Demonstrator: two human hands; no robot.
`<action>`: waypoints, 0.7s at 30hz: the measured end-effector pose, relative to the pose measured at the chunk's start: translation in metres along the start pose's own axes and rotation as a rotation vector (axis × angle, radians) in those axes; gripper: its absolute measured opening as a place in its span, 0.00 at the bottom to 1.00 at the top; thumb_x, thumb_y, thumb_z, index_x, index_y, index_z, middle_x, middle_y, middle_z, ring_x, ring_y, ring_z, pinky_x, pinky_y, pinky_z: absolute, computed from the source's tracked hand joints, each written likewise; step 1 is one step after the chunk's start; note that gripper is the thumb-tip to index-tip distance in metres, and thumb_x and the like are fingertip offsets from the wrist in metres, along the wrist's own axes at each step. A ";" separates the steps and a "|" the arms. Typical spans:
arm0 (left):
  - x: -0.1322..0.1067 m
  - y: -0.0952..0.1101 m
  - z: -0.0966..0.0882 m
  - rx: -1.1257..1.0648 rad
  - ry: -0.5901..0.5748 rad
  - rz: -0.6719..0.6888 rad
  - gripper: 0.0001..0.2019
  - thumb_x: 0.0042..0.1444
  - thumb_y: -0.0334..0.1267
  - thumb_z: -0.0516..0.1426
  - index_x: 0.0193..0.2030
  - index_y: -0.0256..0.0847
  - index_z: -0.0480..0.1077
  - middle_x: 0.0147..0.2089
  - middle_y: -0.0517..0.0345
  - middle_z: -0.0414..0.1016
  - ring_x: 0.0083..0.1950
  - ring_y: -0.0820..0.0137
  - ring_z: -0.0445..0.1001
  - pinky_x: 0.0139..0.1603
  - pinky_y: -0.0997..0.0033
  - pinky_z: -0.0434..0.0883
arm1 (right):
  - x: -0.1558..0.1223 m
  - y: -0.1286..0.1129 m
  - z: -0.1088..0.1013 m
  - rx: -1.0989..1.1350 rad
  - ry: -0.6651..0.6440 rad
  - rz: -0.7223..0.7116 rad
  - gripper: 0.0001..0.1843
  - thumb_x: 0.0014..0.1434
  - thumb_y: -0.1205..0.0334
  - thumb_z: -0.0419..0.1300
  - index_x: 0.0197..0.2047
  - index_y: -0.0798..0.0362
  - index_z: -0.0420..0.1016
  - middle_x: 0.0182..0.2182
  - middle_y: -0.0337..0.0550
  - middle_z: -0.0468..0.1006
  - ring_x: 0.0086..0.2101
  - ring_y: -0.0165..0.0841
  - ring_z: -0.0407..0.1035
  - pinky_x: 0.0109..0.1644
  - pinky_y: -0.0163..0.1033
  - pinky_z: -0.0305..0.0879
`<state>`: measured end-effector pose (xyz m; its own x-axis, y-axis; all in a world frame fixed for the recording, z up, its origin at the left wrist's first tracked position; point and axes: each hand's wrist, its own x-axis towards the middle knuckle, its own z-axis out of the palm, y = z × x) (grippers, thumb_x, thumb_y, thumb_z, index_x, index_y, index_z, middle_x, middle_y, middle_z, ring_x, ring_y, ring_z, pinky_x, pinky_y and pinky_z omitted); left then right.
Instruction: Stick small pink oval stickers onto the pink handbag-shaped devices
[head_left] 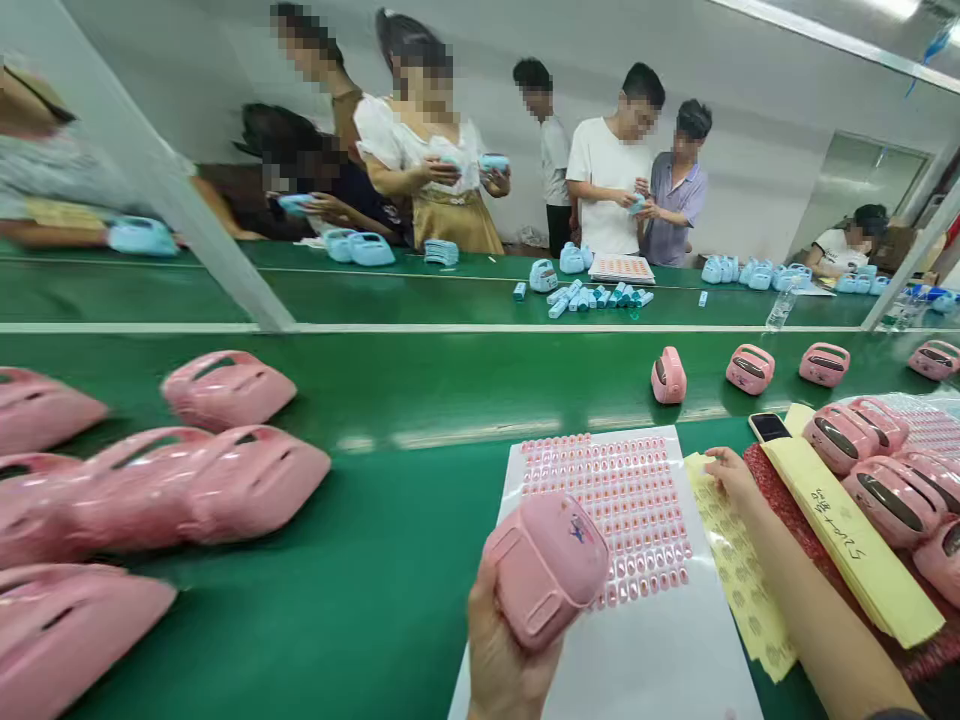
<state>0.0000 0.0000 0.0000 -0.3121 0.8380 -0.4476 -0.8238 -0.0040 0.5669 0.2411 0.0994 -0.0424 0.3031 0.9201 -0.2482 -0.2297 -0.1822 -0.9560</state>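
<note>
left hand (514,650): closed around a pink case (551,565); the case is held up over the white sheet, and a small dark print is seen on it.
right hand (735,475): placed at the far end of a yellow sheet (742,575), fingers bent; whether the sheet is pinched cannot be told.
white sheet (637,660): laid on the green surface (360,620); rows of small pink stickers (652,530) are carried on its far part, partly hidden by the held case.
folded yellow paper (847,540): laid to the right of the right hand, marked with handwriting; a red mat (780,500) is seen beside it.
dark-screened device (769,427): set by the paper's far end.
pink shells (255,480): grouped at the left, well apart from the left hand.
finished-looking pink units (896,500): heaped at the right; four more are spaced in a row farther off.
far side: blue cases (365,249) are handled by several people (607,180); a clear bottle (781,305) is stood at the right.
</note>
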 end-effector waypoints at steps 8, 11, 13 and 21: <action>0.006 -0.020 0.010 0.179 -0.074 0.176 0.28 0.34 0.54 0.65 0.44 0.46 0.71 0.42 0.60 0.73 0.40 0.66 0.71 0.33 0.73 0.70 | -0.081 -0.031 0.051 0.107 -0.408 -0.045 0.20 0.34 0.61 0.67 0.34 0.52 0.68 0.18 0.29 0.67 0.18 0.22 0.55 0.23 0.30 0.49; 0.004 -0.025 0.013 0.196 -0.112 0.209 0.30 0.33 0.53 0.66 0.46 0.48 0.68 0.45 0.58 0.71 0.44 0.64 0.71 0.39 0.69 0.71 | -0.111 -0.037 0.076 0.093 -0.560 -0.050 0.18 0.36 0.63 0.67 0.33 0.52 0.68 0.18 0.30 0.68 0.21 0.25 0.61 0.26 0.31 0.54; 0.003 -0.025 0.014 0.197 -0.125 0.212 0.30 0.34 0.53 0.66 0.46 0.48 0.67 0.45 0.58 0.71 0.43 0.63 0.72 0.41 0.65 0.70 | -0.119 -0.037 0.086 0.062 -0.577 -0.039 0.18 0.36 0.63 0.67 0.32 0.52 0.67 0.18 0.30 0.69 0.22 0.26 0.63 0.27 0.32 0.55; 0.003 -0.024 0.012 0.175 -0.125 0.217 0.30 0.33 0.53 0.67 0.45 0.49 0.67 0.45 0.59 0.70 0.43 0.64 0.71 0.45 0.63 0.70 | -0.115 -0.031 0.089 0.012 -0.553 -0.035 0.20 0.36 0.61 0.66 0.34 0.52 0.66 0.18 0.29 0.69 0.23 0.27 0.64 0.29 0.33 0.56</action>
<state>0.0242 0.0086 -0.0065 -0.4022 0.8885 -0.2210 -0.6466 -0.1047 0.7556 0.1313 0.0303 0.0298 -0.2198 0.9710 -0.0940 -0.2394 -0.1471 -0.9597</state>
